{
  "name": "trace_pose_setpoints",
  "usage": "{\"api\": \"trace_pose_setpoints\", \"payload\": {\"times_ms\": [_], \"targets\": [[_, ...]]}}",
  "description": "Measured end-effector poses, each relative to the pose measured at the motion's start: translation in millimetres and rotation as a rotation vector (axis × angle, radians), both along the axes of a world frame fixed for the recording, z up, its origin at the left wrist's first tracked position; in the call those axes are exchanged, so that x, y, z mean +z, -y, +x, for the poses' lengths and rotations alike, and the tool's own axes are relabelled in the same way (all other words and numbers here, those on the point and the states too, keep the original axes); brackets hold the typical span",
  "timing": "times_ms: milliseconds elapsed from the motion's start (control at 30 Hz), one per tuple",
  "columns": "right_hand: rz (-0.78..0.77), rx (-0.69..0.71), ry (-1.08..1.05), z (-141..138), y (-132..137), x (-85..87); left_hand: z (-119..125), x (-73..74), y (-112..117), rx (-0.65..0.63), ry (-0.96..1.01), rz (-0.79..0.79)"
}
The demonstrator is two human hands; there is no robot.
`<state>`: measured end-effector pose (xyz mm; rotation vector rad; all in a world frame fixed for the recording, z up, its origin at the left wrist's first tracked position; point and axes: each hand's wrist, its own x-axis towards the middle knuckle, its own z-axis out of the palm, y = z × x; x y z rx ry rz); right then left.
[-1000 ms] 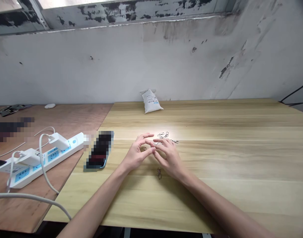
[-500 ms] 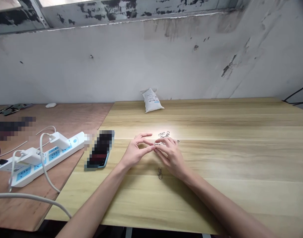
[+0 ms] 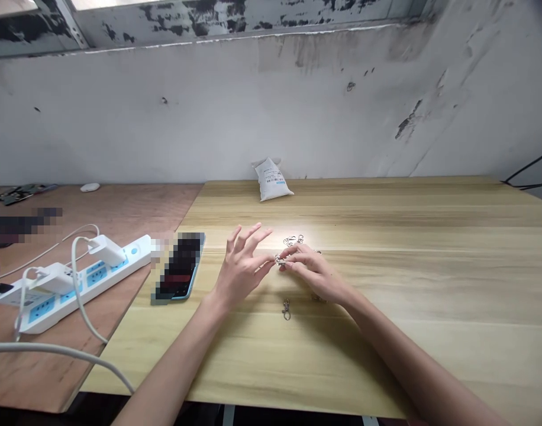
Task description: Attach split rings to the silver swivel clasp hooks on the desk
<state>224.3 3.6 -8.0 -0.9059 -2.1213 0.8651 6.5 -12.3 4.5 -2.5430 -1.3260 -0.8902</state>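
My left hand [image 3: 239,269] hovers over the light wooden table [image 3: 386,284] with its fingers spread and raised, its fingertips close to my right hand. My right hand [image 3: 313,272] pinches a small metal clasp [image 3: 278,258] between thumb and fingers. A loose pile of small metal clasps and rings [image 3: 294,240] lies just beyond both hands in a bright patch. One single metal clasp [image 3: 286,309] lies on the table nearer to me, below the hands.
A phone [image 3: 178,269] lies left of my left hand. On the brown table at left sits a white power strip [image 3: 71,281] with chargers and white cables [image 3: 82,307]. A small white bag [image 3: 272,178] stands at the back by the wall. A black cable [image 3: 526,168] runs at far right.
My left hand has let go of the pinch and spread its fingers upward. My right hand has turned flatter and keeps the small clasp pinched.
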Motion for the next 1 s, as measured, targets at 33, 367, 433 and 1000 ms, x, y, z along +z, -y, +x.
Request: {"api": "trace_pose_setpoints", "payload": {"times_ms": [33,367,433,1000], "targets": [[0.035,-0.045,0.019,0.8,-2.6,-3.0,-3.7,-0.5,-1.8,0.025,0.01,-0.02],[0.36,-0.236,0.298,12.7,-17.8,-21.4,-40.6,-12.7,-17.8,-0.087,-0.036,-0.351],[0.372,-0.232,0.294,15.0,-16.7,-15.3,-37.1,-17.1,-18.2,-0.102,-0.041,-0.327],[0.21,0.16,0.483,0.2,22.7,4.6,-30.2,-11.8,-15.0,-0.053,-0.078,-0.28]]}}
